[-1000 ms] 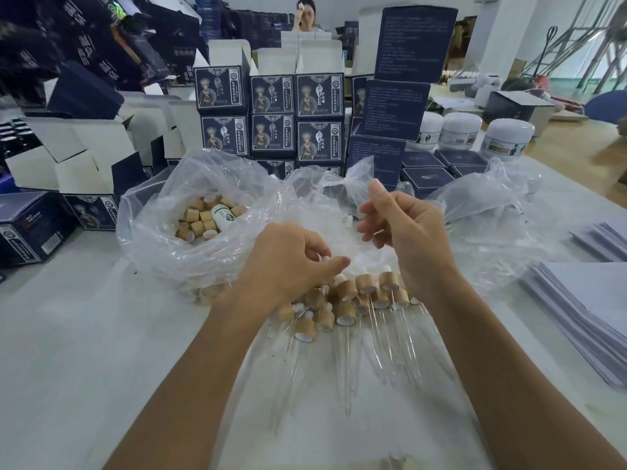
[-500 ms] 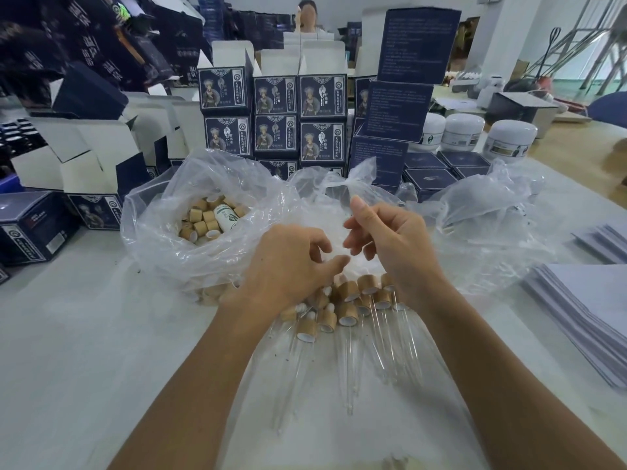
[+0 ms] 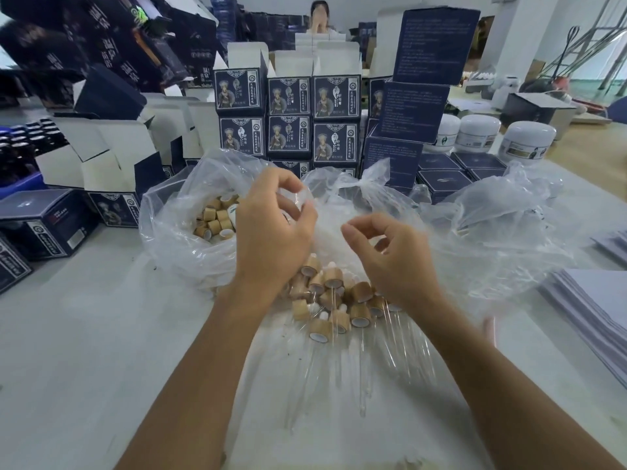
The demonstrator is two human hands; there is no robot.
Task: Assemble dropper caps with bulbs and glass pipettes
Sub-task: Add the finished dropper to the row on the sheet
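Assembled droppers [image 3: 330,300] with bamboo-coloured caps and glass pipettes lie in a heap on clear plastic between my wrists. Loose bamboo caps [image 3: 215,220] fill an open clear bag [image 3: 169,239] on the left. My left hand [image 3: 271,232] hovers at that bag's right edge, its curled fingers pinching a fold of clear plastic. My right hand [image 3: 390,262] is above the heap with its fingers loosely curled; I see nothing in it. A second clear bag [image 3: 339,212] with whitish contents sits behind my hands.
Stacked dark blue printed boxes [image 3: 288,120] wall off the back, with open cartons [image 3: 112,154] to the left. White jars [image 3: 478,132] stand back right. A stack of white sheets [image 3: 597,310] lies at the right edge. A person sits behind the boxes.
My left hand has risen from the dropper heap to the cap bag's edge. My right hand has dropped lower and to the right, and its fingers have spread apart.
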